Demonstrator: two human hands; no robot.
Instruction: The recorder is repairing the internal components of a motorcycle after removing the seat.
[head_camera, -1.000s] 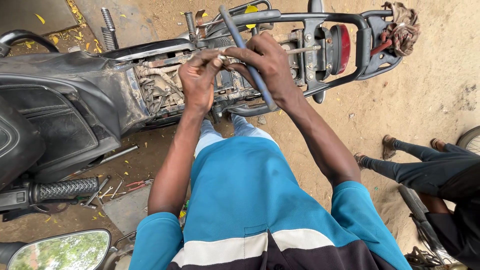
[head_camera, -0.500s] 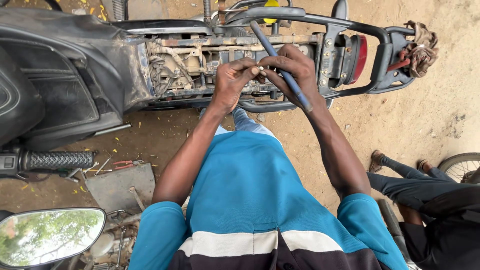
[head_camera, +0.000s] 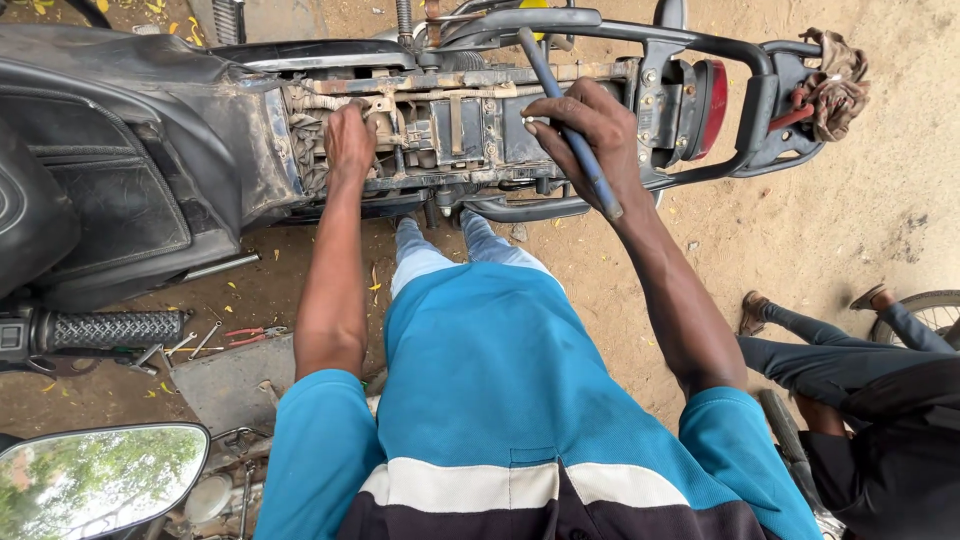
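A motorcycle stands across the view with its seat off, baring the open frame (head_camera: 470, 120) and its wiring. My left hand (head_camera: 350, 140) reaches into the left end of that frame, fingers curled down among the parts; what they hold is hidden. My right hand (head_camera: 590, 135) rests on the frame's right part, just left of the red tail lamp (head_camera: 712, 100). It grips a long blue-grey metal tool (head_camera: 600, 190) that slants from the top rail down past my wrist. My blue-clad knees sit below the frame.
A dirty rag (head_camera: 835, 80) hangs on the rear carrier. A handlebar grip (head_camera: 110, 330) and mirror (head_camera: 95, 480) of another bike lie lower left. Pliers (head_camera: 250, 333) and spanners lie on the dirt. Another person (head_camera: 860, 360) sits at the right by a wheel (head_camera: 930, 305).
My hands were together at the frame's middle. The left hand has moved left into the frame; the right keeps hold of the tool.
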